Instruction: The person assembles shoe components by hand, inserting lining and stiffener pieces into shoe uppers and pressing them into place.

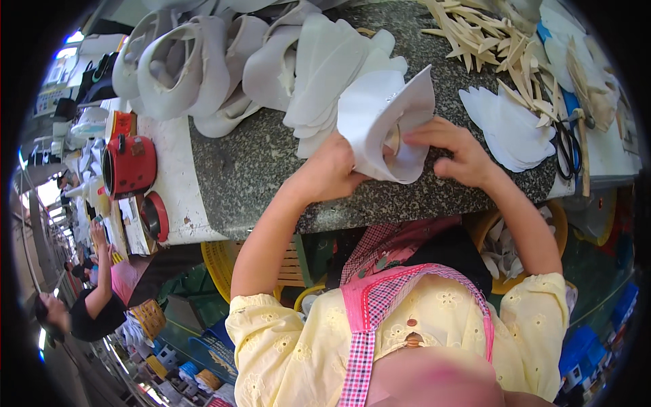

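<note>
My left hand [330, 169] and my right hand [453, 152] both grip a curled white fabric piece [380, 119] over the dark speckled stone worktop [258, 163]. The piece is folded around a tan insert that shows in its middle. My right fingers pinch its upper right edge, and my left hand holds its lower left edge. A heap of formed white pieces [224, 61] lies just behind it.
A stack of flat white cut pieces [512, 125], black scissors [566, 149] and several tan wooden slivers [475, 34] lie at the right. A red pot [130, 165] stands at the left. Yellow baskets [220, 261] sit under the bench. Other people work at the far left.
</note>
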{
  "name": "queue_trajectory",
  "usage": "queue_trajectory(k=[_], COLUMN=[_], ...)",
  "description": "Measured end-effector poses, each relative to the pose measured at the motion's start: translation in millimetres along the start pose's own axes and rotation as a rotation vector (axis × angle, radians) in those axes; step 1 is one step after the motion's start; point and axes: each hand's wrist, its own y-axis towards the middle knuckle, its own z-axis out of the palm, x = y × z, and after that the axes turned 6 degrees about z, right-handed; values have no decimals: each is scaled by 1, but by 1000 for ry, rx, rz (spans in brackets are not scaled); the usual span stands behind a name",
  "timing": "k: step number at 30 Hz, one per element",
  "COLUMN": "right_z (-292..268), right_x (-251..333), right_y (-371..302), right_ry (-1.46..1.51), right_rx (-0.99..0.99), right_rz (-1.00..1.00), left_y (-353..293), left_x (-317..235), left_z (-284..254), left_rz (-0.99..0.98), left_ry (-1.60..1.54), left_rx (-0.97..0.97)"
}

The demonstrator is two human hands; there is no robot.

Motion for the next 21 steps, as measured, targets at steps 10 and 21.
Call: queue_trajectory(k=[10,21], right_z=[37,42], right_x=[66,87], right_y=[-17,-21], right_ry=[1246,1329], right_rx=[-180,-530], right_rz=[335,279], left_y=[30,11], left_x=[-67,-102], left_z=[-3,26], left_rz=[-258,346], left_ry=[-670,465], left_rx=[-460,-856])
